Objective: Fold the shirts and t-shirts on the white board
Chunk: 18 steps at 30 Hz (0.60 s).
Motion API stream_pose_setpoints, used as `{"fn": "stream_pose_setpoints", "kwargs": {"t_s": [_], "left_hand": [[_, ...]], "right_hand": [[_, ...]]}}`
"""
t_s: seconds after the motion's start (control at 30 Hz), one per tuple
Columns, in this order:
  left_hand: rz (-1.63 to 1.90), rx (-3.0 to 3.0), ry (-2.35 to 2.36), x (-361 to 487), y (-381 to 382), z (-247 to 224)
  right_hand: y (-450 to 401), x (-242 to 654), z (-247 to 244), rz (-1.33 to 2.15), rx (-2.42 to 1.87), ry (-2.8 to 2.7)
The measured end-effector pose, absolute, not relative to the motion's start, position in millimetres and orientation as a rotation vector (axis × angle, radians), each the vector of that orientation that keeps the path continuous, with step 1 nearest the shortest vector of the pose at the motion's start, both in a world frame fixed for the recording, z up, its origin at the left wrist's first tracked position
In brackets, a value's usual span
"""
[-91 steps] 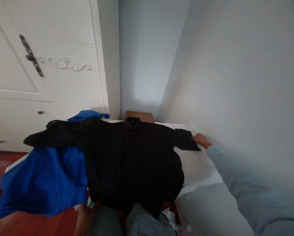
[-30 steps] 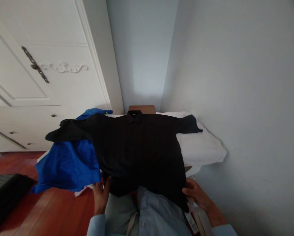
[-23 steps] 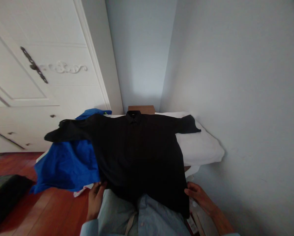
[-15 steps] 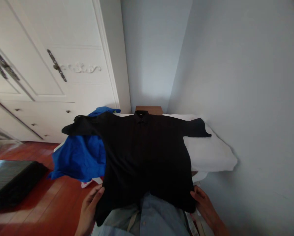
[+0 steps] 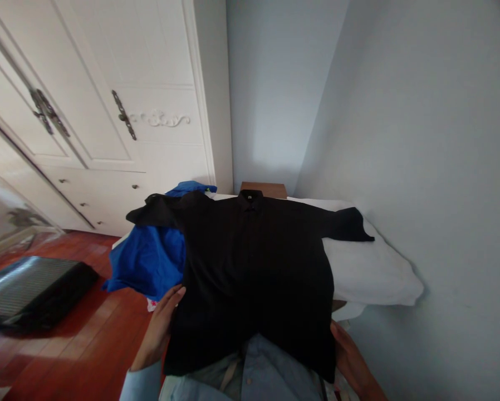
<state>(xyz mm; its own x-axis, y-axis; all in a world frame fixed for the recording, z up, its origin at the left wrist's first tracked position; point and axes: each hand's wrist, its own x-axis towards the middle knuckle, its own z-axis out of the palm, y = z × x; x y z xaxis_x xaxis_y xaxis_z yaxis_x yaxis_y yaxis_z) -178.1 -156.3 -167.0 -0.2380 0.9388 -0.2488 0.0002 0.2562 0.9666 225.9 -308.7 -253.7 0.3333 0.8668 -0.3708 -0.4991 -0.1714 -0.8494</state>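
Observation:
A black collared shirt [image 5: 254, 267] with short, wide sleeves lies spread front up, its collar at the far end and its hem towards my body. My left hand [image 5: 161, 323] is at the shirt's left side edge, fingers and thumb pinched on the cloth. At the lower right edge, my right hand [image 5: 350, 353] holds the fabric, its fingertips partly hidden by the shirt. Under the left sleeve hangs a blue garment [image 5: 150, 259], close to my left hand. A white cloth [image 5: 371, 273] covers the surface beneath the shirt and shows on the right.
A white wardrobe [image 5: 162, 61] with dark metal handles stands at the back left. Grey-blue wall [image 5: 434, 139] closes off the right side. Behind the collar is a brown wooden piece [image 5: 264, 190]. A black ribbed case [image 5: 37, 292] rests on the red wood floor [image 5: 83, 345].
My left hand has moved up along the shirt's left edge, away from the hem corner. My right hand stays by the lower right edge. The view has shifted slightly left.

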Motion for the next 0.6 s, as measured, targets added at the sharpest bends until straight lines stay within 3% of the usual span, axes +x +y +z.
{"fn": "stream_pose_setpoints", "kwargs": {"t_s": [0.17,0.4,0.5,0.6], "left_hand": [[1.142,0.894,1.351,-171.3,-131.4,-161.3],[1.437,1.007,1.692,-189.8,-127.9,-192.7],[1.574,1.378,1.853,-171.0,-126.9,-171.9],[1.557,1.843,1.673,-131.2,-106.2,-128.8]], "right_hand": [[-307.0,241.3,-251.7,1.255,-1.189,-0.395],[-324.5,254.7,-232.3,1.148,-1.182,-0.422],[-322.1,247.4,-216.4,1.160,-1.260,-0.442],[-314.7,237.9,-199.6,1.168,-1.280,-0.410]]}}
